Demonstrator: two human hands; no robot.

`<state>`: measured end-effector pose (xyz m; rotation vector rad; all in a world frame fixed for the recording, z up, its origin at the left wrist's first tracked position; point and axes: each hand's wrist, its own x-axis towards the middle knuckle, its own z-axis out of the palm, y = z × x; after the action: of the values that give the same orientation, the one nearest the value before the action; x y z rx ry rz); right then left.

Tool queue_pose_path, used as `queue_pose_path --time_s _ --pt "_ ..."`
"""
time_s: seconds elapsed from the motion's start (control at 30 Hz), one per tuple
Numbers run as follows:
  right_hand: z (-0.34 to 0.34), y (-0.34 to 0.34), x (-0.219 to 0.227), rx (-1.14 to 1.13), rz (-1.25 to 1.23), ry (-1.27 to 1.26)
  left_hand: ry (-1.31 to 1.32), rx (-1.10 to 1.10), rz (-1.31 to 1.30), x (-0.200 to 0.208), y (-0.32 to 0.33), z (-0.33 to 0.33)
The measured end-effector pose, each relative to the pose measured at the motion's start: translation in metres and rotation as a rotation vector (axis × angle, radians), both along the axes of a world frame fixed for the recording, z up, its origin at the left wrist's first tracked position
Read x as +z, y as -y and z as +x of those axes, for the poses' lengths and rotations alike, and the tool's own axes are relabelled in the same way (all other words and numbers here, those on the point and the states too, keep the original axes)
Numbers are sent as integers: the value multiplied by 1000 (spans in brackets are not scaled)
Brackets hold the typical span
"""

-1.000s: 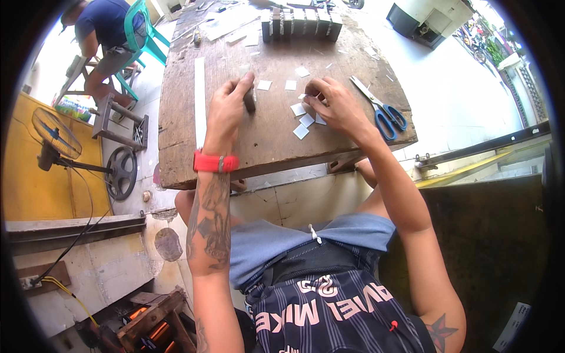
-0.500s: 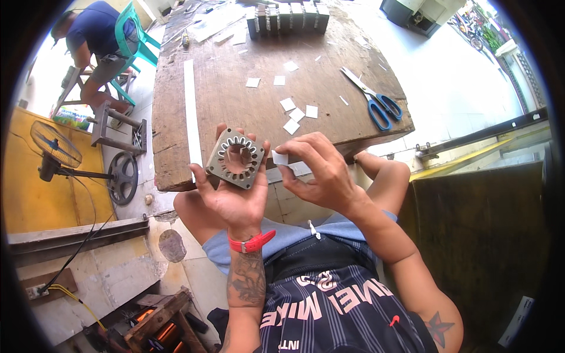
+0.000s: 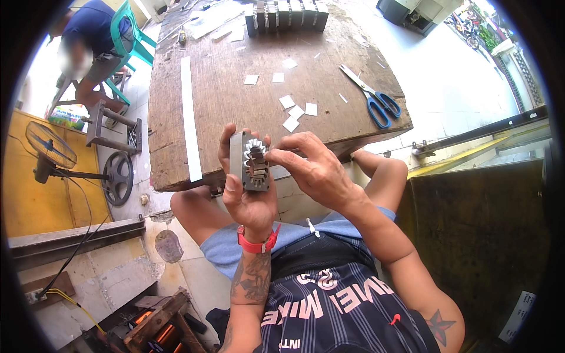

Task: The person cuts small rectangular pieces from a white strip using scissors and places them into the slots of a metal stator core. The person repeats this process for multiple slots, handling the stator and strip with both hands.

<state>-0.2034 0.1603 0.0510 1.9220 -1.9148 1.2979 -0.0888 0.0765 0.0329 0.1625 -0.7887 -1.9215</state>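
Observation:
A square metal stator core point(image 3: 236, 157) is gripped on edge in my left hand point(image 3: 254, 207), with its slotted round opening turned toward the right. White paper liners point(image 3: 254, 145) line slots along the upper part of that opening; the lower slots look bare and dark. My right hand point(image 3: 322, 172) is closed in a pinch, its fingertips against the right side of the opening. The small piece of white paper in this pinch is mostly hidden by the fingers and the core. Cut white paper squares point(image 3: 296, 112) lie scattered on the wooden table point(image 3: 223, 94) beyond my hands.
Blue-handled scissors point(image 3: 376, 103) lie open at the table's right. A long white paper strip point(image 3: 190, 117) runs along the left side. A row of dark metal cores point(image 3: 286, 20) stands at the far edge. Left on the floor are a fan point(image 3: 53, 147) and another person point(image 3: 94, 38), bent over.
My left hand has turned the stator core from facing up to standing on edge. My right hand has carried the paper piece left, up to the opening.

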Motion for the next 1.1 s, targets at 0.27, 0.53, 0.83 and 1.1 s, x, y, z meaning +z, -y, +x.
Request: queue_pose_path --time_s 0.27,0.53,0.83,1.1 --pt "8 3 -11 -1 -51 144 3 25 26 2 0 0" --pt "11 9 -15 -57 -82 305 -88 13 143 4 0 1" --pt "17 7 -20 29 -113 279 -49 53 104 5 -5 -1" --pt "11 5 -11 20 -27 348 -26 70 57 4 -2 0"
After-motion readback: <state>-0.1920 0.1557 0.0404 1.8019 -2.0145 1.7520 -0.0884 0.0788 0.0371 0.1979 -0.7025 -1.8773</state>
